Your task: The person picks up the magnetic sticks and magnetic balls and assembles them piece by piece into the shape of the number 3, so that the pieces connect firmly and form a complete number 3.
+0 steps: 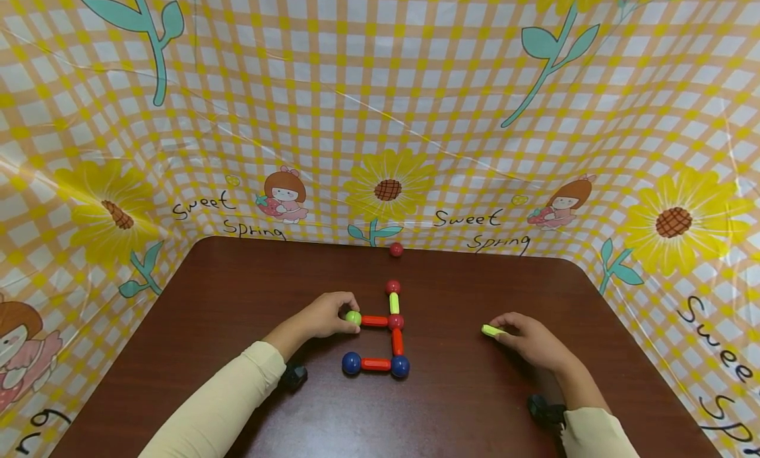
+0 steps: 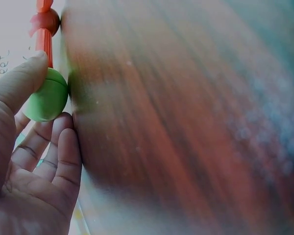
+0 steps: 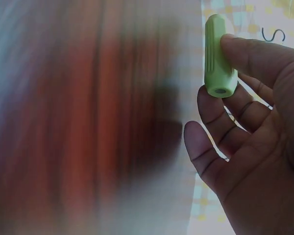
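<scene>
My left hand [image 1: 325, 315] pinches a green ball [image 1: 353, 318] between thumb and fingers. That ball sits at the left end of a red magnetic rod [image 1: 375, 321], whose other end meets a red ball [image 1: 395, 322]. From this red ball a yellow-green rod [image 1: 394, 304] runs back to another red ball [image 1: 393, 288]. A second red rod [image 1: 397, 342] comes forward to a blue ball [image 1: 400, 366], joined by a third rod [image 1: 376, 364] to a blue ball [image 1: 351, 363] on the left. Off to the right, my right hand [image 1: 530, 339] pinches a loose yellow-green magnetic rod [image 3: 216, 58], its metal end showing.
A single red ball [image 1: 396, 249] lies at the back edge of the dark brown table [image 1: 463, 405]. Behind and at both sides hangs a checked, flower-printed cloth [image 1: 332, 108]. Dark wrist devices [image 1: 293, 377] sit below both wrists.
</scene>
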Available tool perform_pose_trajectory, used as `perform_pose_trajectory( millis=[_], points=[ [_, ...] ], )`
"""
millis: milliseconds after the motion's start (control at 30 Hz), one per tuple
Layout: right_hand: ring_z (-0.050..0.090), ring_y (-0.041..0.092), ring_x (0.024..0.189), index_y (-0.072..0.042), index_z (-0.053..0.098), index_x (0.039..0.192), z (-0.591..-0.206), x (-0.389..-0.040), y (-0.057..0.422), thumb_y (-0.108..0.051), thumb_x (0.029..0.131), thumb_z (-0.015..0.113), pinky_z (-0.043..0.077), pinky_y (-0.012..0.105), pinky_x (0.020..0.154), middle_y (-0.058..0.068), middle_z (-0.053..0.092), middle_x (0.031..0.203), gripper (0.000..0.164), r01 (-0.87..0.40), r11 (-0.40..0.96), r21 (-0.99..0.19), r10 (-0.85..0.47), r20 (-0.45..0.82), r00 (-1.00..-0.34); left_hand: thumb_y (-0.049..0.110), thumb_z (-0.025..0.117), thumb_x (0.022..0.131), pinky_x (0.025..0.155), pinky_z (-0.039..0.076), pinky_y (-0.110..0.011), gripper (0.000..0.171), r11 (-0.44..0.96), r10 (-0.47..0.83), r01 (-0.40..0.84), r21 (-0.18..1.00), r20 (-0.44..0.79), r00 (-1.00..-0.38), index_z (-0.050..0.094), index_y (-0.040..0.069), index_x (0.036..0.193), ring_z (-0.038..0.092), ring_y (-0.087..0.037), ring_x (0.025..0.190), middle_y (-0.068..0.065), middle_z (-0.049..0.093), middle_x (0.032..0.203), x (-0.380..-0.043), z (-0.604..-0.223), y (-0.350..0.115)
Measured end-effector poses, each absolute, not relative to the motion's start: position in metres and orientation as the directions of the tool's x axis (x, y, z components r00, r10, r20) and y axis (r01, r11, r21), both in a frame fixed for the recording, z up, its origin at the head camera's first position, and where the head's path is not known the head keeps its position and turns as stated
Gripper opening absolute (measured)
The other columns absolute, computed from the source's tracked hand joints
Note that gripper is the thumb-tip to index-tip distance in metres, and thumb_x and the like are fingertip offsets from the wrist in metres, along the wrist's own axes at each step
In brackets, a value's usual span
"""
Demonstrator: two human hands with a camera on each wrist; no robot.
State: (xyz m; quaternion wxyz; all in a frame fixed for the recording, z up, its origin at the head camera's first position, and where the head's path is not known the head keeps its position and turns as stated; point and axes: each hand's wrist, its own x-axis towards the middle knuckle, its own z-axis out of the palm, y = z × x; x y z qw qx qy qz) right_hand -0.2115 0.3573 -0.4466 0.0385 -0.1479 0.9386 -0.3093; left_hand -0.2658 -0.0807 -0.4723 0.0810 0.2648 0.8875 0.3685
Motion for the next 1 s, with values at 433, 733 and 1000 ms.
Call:
perform_pose_trajectory(
  millis=[433, 733, 1000],
  points=[
    [0.055, 0.017, 0.092, -0.013, 0.067, 0.109, -0.444, -0.226, 0.328, -0.021, 0.096, 0.067, 0.046, 0.030, 0.076, 0.002, 0.063, 0.107, 0.015, -0.302, 0.699, -0.648, -0.341, 0.069, -0.938, 0.019, 0.085, 0.080, 0.073, 0.047, -0.030, 0.027, 0.588, 0.530, 0.408, 0.698, 0.048, -0.847, 0.062, 0.017, 0.093, 0.055, -0.012, 0.081, 0.006, 0.060, 0.090, -0.265, -0.470, -0.080],
    [0.056, 0.020, 0.095, -0.013, 0.065, 0.108, -0.442, -0.238, 0.304, -0.019, 0.098, 0.065, 0.047, 0.037, 0.079, 0.002, 0.062, 0.107, 0.012, -0.330, 0.682, -0.653, -0.388, 0.060, -0.920, 0.018, 0.085, 0.080, 0.072, 0.047, -0.030, 0.027, 0.583, 0.532, 0.406, 0.704, 0.047, -0.846, 0.062, 0.017, 0.094, 0.055, -0.012, 0.081, 0.006, 0.061, 0.091, -0.265, -0.471, -0.081],
    [0.056, 0.020, 0.094, -0.016, 0.065, 0.108, -0.442, -0.249, 0.283, -0.018, 0.098, 0.065, 0.047, 0.038, 0.079, 0.001, 0.063, 0.107, 0.010, -0.313, 0.676, -0.667, -0.388, 0.038, -0.921, 0.018, 0.085, 0.080, 0.071, 0.047, -0.030, 0.027, 0.580, 0.534, 0.406, 0.706, 0.047, -0.844, 0.063, 0.017, 0.094, 0.055, -0.012, 0.080, 0.005, 0.061, 0.091, -0.264, -0.470, -0.082]
  ],
)
